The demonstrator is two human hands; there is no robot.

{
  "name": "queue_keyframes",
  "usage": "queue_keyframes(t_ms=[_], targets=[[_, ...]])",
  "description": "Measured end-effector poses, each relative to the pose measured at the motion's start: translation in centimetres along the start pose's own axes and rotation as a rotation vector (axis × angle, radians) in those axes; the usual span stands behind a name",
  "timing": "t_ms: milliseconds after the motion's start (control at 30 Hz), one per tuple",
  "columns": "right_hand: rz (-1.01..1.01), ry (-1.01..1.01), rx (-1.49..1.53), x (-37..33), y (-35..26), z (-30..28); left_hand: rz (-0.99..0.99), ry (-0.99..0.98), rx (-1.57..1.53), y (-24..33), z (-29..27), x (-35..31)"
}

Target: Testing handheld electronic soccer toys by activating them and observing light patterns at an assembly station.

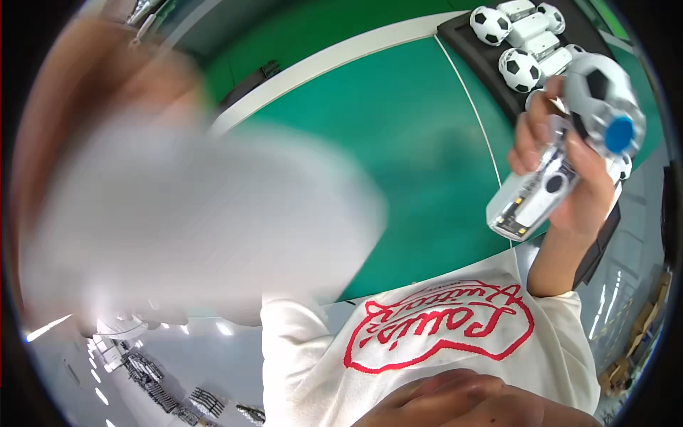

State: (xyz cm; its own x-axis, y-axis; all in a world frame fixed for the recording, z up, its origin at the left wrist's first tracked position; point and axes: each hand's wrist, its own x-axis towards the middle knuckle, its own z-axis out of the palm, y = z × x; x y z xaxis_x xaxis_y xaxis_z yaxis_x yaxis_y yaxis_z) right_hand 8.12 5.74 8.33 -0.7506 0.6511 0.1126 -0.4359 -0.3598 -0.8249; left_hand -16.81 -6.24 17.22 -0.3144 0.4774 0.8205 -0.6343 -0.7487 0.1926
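You wear white shirt (413,373), loose cut. Large red script lettering (448,313) across chest, framed by thick, wavy red outline (501,354); smaller, fainter print (455,284) toward hem. Your right sleeve (565,334) short, plain white, forearm bare. Your right hand (587,188) ungloved. Your left hand (160,85) badly blurred, seemingly bare too.

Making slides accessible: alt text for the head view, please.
The right hand holds a white, partly transparent device beside a soccer-patterned ball, at a green table. A blurred left hand and large pale shape fill the left; more balls sit in a dark tray.
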Motion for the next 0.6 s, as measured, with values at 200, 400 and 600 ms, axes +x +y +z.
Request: queue_keyframes(t_ms=[200, 400, 600], targets=[[0.236, 0.077, 0.253, 1.2, 2.1, -0.5, -0.383, 0.360, 0.645, -9.0, -1.9, -1.3], [0.310, 0.147, 0.618, 1.3, 3.4, 0.7, -0.367, -0.284, 0.860, -10.4, -5.3, -2.1], [0.274, 0.143, 0.654, 1.4, 4.8, -3.3, -0.018, -0.505, 0.975, -13.4, -2.6, -4.0]])
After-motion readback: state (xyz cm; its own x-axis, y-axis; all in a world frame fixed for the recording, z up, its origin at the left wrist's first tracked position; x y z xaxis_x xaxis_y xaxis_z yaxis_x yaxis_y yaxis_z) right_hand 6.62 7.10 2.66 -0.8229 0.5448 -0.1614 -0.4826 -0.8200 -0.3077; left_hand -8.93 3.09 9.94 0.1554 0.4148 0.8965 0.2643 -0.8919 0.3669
